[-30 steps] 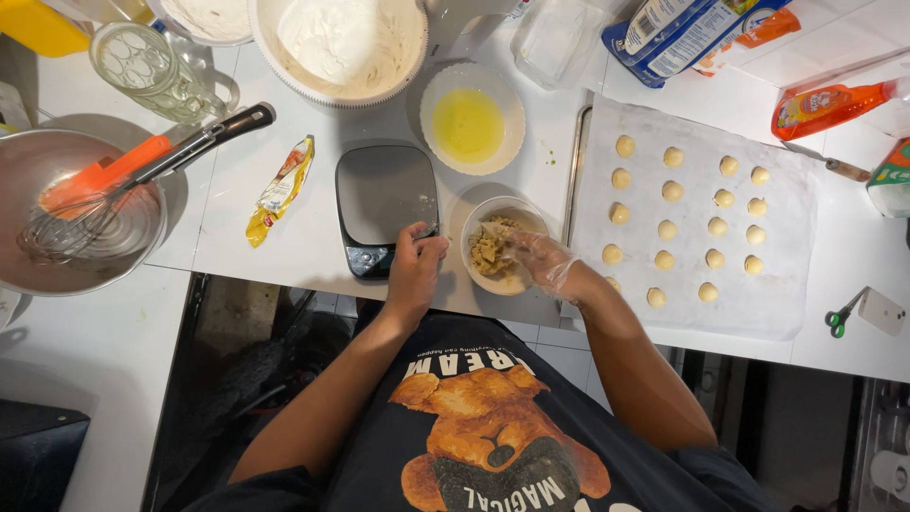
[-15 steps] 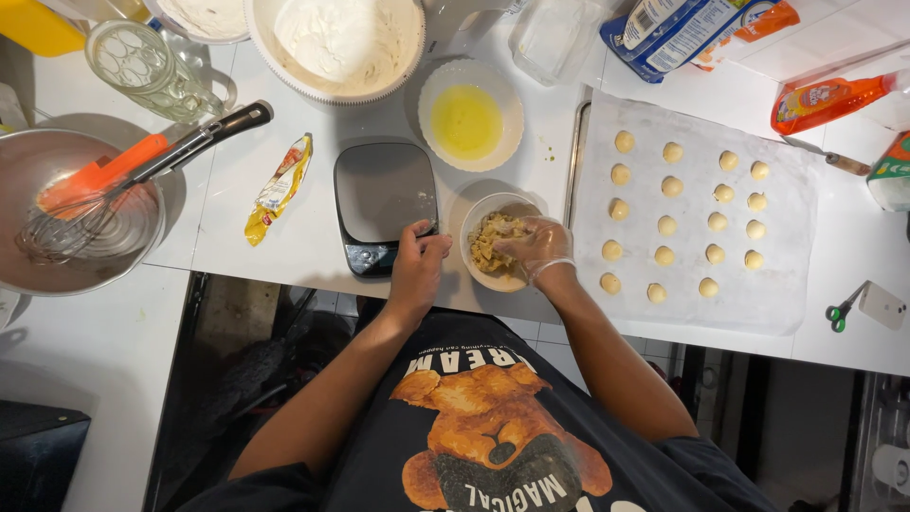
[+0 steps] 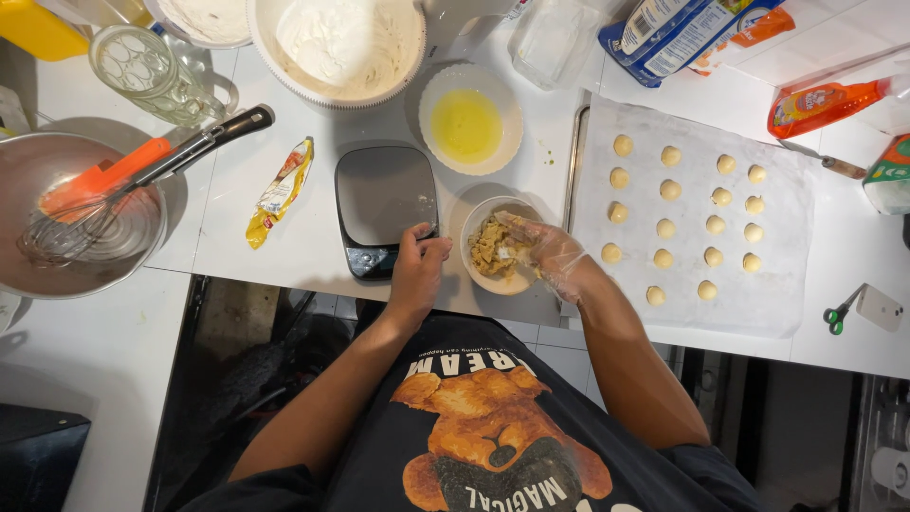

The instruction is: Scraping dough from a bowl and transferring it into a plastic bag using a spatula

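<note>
1. Two hands work at the front edge of the worktop (image 3: 284,246) in the head view, the only view. Your right hand (image 3: 548,254), in a clear glove, has its fingers dipped into the small bowl of dough (image 3: 495,248), curled on a bit of the mixture; the glove likely keeps the sticky dough off your skin.
2. Your left hand (image 3: 417,270) is bare and loosely closed, resting on the front edge of the kitchen scale (image 3: 384,204), holding nothing.
3. That bowl sits between your hands, just beside the scale and near the baking tray's (image 3: 580,142) left edge, probably so portions travel a short way.
4. Dough balls (image 3: 669,228) lie in rows on the tray's paper.
</note>
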